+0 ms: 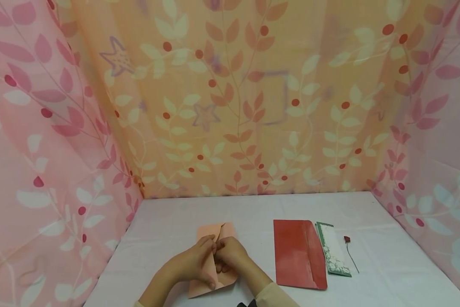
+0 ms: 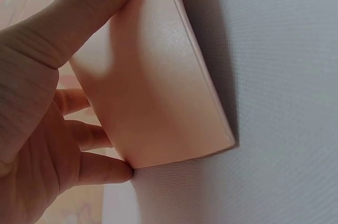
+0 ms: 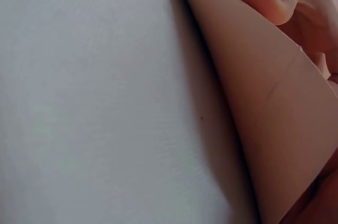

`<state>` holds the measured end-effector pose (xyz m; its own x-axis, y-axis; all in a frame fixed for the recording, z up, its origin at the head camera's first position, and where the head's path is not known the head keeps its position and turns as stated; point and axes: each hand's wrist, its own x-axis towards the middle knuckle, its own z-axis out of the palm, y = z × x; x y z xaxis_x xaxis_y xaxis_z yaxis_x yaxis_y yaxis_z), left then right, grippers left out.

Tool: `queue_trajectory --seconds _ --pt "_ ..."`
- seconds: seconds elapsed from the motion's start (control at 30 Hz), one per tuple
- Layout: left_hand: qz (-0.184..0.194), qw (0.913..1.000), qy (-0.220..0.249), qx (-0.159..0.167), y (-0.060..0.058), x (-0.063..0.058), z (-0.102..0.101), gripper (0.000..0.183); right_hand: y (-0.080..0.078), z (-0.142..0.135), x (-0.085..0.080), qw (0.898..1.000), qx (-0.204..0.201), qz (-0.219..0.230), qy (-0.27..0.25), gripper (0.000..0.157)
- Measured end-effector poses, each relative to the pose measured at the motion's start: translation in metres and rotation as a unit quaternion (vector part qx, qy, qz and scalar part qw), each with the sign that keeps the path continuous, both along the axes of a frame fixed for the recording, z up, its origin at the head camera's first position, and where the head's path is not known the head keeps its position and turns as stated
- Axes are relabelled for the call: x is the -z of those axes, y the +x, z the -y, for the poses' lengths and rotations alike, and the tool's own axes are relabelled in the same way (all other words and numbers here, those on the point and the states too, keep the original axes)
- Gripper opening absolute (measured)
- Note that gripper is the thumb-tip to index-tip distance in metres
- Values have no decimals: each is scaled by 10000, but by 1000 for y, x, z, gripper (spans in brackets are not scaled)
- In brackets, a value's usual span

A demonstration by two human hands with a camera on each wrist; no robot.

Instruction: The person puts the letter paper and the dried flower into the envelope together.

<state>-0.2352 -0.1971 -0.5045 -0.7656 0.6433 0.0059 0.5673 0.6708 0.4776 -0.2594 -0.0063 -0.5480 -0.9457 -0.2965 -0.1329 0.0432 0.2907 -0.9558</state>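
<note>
A peach-coloured paper envelope (image 1: 199, 288) lies tilted between both hands over the white-covered table. My left hand (image 1: 193, 261) holds its left side; in the left wrist view the thumb (image 2: 87, 10) rests on the smooth face while other fingers reach behind the edge. At the envelope's middle, my right hand (image 1: 231, 252) has its fingers curled and pinches the flap edge near the left fingertips. In the right wrist view the envelope's angled panel (image 3: 274, 92) stands lifted off the cloth, with a faint crease across it. The right fingertips are mostly hidden.
To the right lies a red envelope (image 1: 293, 251). Beside it are a white card with a green floral border (image 1: 334, 251) and a small dark-red flower (image 1: 347, 240) on a thin stem. Patterned curtains (image 1: 230, 106) enclose the back and sides. A small black object (image 1: 247, 304) shows at the bottom edge.
</note>
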Motion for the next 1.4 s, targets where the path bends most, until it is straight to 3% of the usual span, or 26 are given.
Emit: queue_trajectory --seconds 0.2,0.5,0.77,1.17,1.4 --pt "33 10000 -44 -13 -1 1 0 86 1 -2 0 9997 -46 -243 42 10" --pt "136 9999 40 -31 2 -1 -1 85 6 -5 -5 9991 -318 -231 -131 17" --pt "39 10000 -68 -50 3 -2 -2 89 10 -13 -13 9968 -403 -668 -168 27" --pt "-80 9998 -144 -144 4 -1 -3 86 25 -31 -34 9949 -538 -700 498 32" --pt "-7 9999 -80 -140 7 -7 -6 79 31 -45 -37 9938 -455 -710 723 33"
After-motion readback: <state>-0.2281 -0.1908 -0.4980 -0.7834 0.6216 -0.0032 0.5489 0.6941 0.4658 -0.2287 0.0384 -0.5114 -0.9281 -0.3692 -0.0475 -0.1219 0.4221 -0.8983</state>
